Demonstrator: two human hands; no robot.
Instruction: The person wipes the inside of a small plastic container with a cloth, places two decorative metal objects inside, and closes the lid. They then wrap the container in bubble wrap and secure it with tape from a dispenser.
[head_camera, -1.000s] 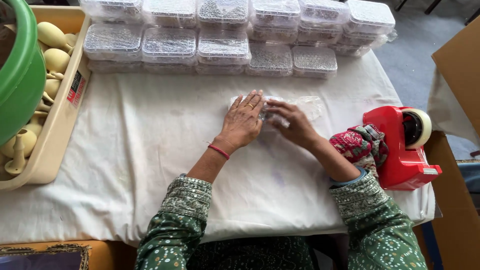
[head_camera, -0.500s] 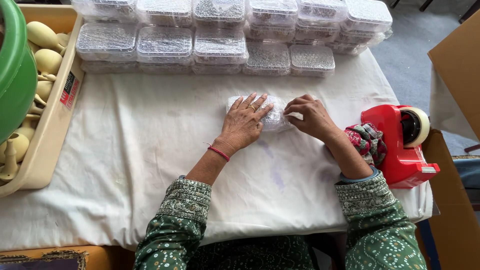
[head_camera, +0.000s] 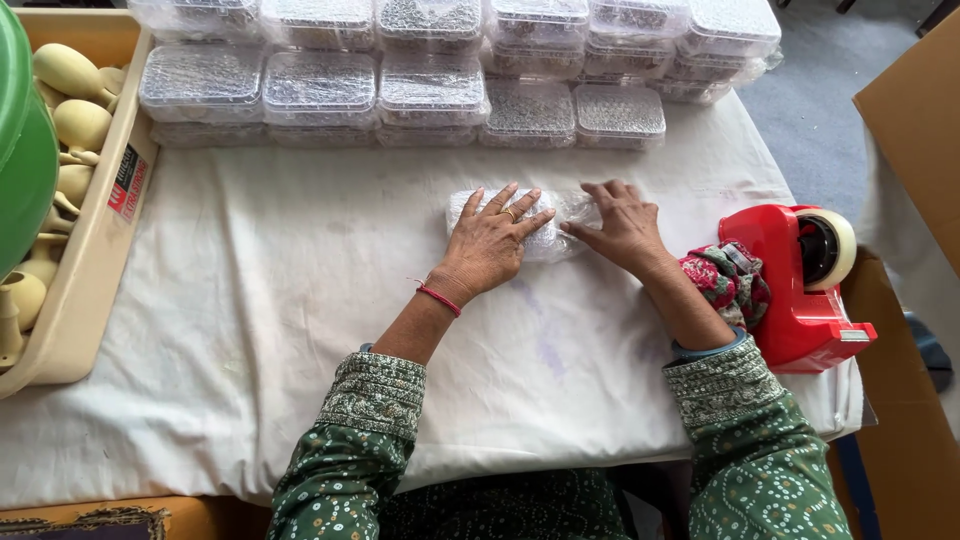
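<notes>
White cloth (head_camera: 300, 300) covered the table. My left hand (head_camera: 490, 245) lay flat, fingers spread, pressing a small plastic-wrapped box (head_camera: 545, 240) at mid-table. My right hand (head_camera: 622, 225) pressed open on the wrap at the box's right end. Stacked clear boxes (head_camera: 430, 80) sat far, a red tape dispenser (head_camera: 800, 290) right, a beige tray (head_camera: 95, 260) left.

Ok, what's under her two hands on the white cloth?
A clear plastic-wrapped box lies under the left hand and right hand. Its middle is covered; small silvery contents show through at the edges.
</notes>
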